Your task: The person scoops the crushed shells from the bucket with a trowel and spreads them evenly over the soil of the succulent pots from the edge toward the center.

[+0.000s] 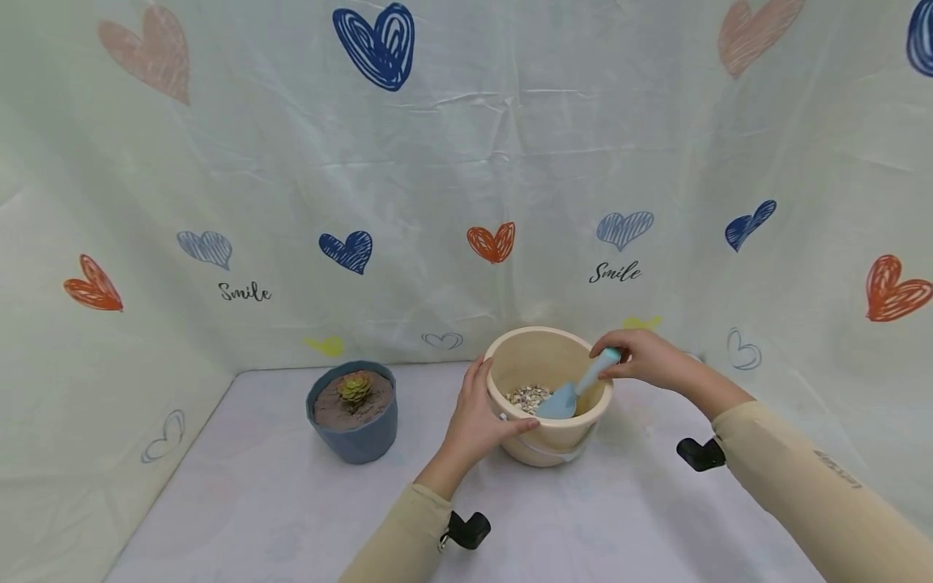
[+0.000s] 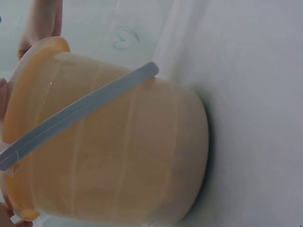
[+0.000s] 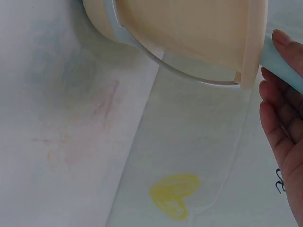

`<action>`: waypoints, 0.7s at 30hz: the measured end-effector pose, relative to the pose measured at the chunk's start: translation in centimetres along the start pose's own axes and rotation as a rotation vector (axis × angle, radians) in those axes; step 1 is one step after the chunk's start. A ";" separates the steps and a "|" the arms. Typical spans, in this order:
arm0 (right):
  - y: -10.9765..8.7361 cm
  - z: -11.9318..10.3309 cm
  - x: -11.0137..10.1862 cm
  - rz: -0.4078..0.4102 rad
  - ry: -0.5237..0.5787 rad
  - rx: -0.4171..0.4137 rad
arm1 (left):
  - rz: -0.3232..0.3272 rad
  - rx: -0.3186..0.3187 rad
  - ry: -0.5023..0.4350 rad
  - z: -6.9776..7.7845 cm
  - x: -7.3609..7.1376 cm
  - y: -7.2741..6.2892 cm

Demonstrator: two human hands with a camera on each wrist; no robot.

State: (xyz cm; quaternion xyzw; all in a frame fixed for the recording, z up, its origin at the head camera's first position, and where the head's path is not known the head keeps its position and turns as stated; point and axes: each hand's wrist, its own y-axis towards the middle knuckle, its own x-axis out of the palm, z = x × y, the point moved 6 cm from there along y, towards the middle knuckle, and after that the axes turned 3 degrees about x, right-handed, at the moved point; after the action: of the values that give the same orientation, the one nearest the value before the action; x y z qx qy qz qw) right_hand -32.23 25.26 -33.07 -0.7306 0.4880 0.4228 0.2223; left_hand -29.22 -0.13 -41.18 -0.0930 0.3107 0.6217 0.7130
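Note:
A cream bucket stands on the table, its light handle hanging down its side. Pebble-like bits lie inside it. My left hand holds the bucket's rim at the left, thumb along the front edge and fingers on the far left side. At the right rim my right hand grips the handle of a light blue toy shovel. The shovel's blade points down into the bucket, beside the bits. In the right wrist view, the right thumb and fingers close around the shovel handle.
To the left of the bucket stands a blue-grey pot with soil and a small green and orange succulent. A pale cloth covers the table. Behind it hangs a white curtain printed with hearts.

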 end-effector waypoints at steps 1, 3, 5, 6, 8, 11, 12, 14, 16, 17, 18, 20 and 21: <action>0.1 0.0 0.0 -0.006 -0.010 -0.004 | 0.000 -0.001 -0.009 0.0 0.0 0.0; 0.3 0.1 0.1 -0.019 -0.030 -0.008 | 0.003 -0.002 -0.026 -0.1 0.1 0.0; 0.5 0.3 0.2 -0.029 -0.045 -0.010 | 0.003 -0.005 -0.035 -0.2 0.1 0.0; 0.5 0.4 0.2 -0.036 -0.047 -0.011 | 0.003 -0.005 -0.039 -0.3 0.2 0.0; 0.7 0.5 0.2 -0.046 -0.037 -0.011 | 0.004 -0.005 -0.047 -0.3 0.2 0.1; 0.8 0.6 0.1 -0.048 -0.020 -0.008 | 0.005 -0.003 -0.056 -0.4 0.3 0.1; 0.8 0.7 0.0 -0.042 -0.021 -0.007 | 0.006 -0.002 -0.062 -0.4 0.3 0.1; 0.9 0.7 -0.2 -0.026 -0.031 -0.005 | 0.009 -0.001 -0.072 -0.5 0.4 0.0; 1.0 0.6 -0.4 -0.009 -0.044 -0.010 | 0.012 -0.003 -0.080 -0.5 0.4 0.0; 1.0 0.5 -0.5 -0.002 -0.053 -0.015 | 0.014 -0.005 -0.083 -0.6 0.5 0.0; 1.0 0.3 -0.6 0.004 -0.064 -0.022 | 0.015 -0.007 -0.084 -0.6 0.5 0.0; 1.0 -0.2 -0.8 0.008 -0.083 -0.038 | 0.017 -0.008 -0.085 -0.6 0.5 -0.1; 1.0 -0.4 -0.9 0.009 -0.095 -0.049 | 0.017 -0.009 -0.085 -0.6 0.5 -0.1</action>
State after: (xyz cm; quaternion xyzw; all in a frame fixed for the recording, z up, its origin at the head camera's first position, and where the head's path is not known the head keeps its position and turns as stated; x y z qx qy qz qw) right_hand -33.13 24.99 -31.98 -0.7128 0.4696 0.4698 0.2252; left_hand -29.34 -0.04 -41.97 -0.0672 0.2779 0.6325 0.7198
